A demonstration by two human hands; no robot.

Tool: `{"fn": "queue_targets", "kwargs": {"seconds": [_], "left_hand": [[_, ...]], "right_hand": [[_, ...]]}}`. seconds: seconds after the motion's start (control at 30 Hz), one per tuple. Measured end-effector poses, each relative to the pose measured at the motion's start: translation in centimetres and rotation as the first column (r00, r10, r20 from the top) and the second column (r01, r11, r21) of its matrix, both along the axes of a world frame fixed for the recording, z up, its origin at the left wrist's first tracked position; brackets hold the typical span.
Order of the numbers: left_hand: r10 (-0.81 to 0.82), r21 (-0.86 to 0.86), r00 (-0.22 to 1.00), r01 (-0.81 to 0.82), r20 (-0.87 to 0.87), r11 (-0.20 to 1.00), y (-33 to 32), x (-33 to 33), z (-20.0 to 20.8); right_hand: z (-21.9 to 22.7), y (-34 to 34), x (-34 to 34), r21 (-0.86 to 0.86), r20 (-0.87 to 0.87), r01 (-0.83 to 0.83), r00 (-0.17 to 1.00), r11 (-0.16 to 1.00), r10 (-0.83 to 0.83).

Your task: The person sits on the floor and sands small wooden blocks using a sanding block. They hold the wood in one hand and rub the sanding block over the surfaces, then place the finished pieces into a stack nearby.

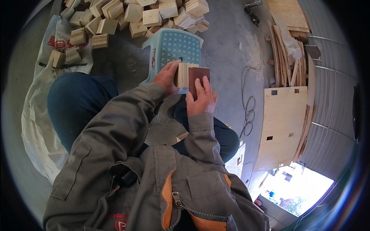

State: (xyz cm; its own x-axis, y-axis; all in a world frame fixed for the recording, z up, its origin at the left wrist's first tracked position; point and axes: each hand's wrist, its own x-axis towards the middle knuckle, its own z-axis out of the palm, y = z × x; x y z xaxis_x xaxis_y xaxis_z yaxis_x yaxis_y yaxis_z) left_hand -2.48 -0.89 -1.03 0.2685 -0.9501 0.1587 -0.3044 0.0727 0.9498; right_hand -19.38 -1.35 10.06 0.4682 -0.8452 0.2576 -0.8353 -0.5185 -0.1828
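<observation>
On top of a pale blue-green plastic stool [181,43] in front of me stands a light wooden block [183,75] with layered stripes. My left hand [168,77] is closed around its left side. Against the block's right side lies a flat, reddish-brown rectangular sanding block [203,72]. My right hand [202,99] grips it, with fingers spread over its face and the thumb at its left edge. The hand partly covers the lower part of the brown piece.
A heap of similar wooden blocks [152,17] lies beyond the stool. Several more rest on a white woven sack [42,104] at left. A cable [249,109] coils on the floor at right, near plywood sheets [283,127] and stacked boards [283,57].
</observation>
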Motion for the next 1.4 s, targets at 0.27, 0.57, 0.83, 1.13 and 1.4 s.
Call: {"fn": "queue_targets", "kwargs": {"seconds": [0.27, 0.57, 0.83, 1.13, 1.4], "left_hand": [[-0.035, 0.008, 0.999, 0.035, 0.002, 0.999, 0.1, 0.2, -0.2], [0.009, -0.073, 1.0, -0.008, 0.002, 0.997, -0.1, -0.2, -1.0], [0.012, -0.017, 1.0, -0.012, -0.028, 1.0, 0.3, 0.0, -0.4], [-0.006, -0.009, 1.0, 0.007, 0.006, 1.0, 0.0, -0.1, -0.3], [-0.031, -0.005, 0.999, 0.031, -0.023, 1.0, -0.1, 0.1, -0.9]], "right_hand": [[1.5, 4.6, -3.6, 0.036, -0.043, -0.002, 0.999, 0.999, 0.003], [0.3, 0.0, 0.3, -0.014, -0.003, 0.016, 1.0, 1.0, -0.016], [0.0, -4.0, 3.8, 0.012, -0.021, 0.055, 0.998, 0.998, -0.054], [0.4, 2.8, -2.0, 0.001, -0.005, -0.001, 1.0, 1.0, 0.001], [1.3, 4.6, -3.2, 0.02, -0.014, 0.007, 1.0, 1.0, -0.007]]}}
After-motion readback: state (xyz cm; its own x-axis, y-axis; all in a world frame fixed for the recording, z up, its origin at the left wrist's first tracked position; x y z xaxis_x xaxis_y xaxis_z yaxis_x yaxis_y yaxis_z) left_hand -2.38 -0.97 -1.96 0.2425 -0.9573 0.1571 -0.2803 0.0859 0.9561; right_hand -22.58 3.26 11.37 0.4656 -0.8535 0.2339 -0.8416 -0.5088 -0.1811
